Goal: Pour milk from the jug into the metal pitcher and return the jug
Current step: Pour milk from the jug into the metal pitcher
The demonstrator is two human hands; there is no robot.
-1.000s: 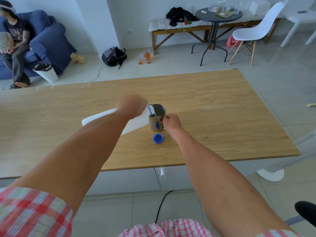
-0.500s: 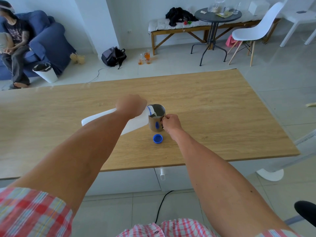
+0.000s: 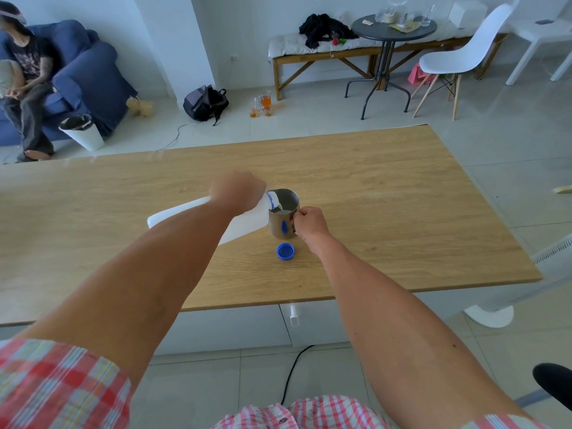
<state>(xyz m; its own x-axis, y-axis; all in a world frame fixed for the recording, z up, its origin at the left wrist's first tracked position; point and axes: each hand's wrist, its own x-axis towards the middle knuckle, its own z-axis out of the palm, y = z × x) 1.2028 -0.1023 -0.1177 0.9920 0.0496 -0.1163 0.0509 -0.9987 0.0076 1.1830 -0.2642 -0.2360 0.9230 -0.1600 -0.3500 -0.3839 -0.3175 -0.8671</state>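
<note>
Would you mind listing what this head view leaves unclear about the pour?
- White plastic milk jug: its handle and middle are hidden by the left hand and forearm.
- Round metal pitcher: its handle is covered by the right hand; the fill depth is unreadable.
- Blue screw cap: too small to show any detail.

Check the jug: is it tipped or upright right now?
Tipped. The left hand holds the jug nearly on its side, its uncapped mouth over the metal pitcher, milk running in.
</note>
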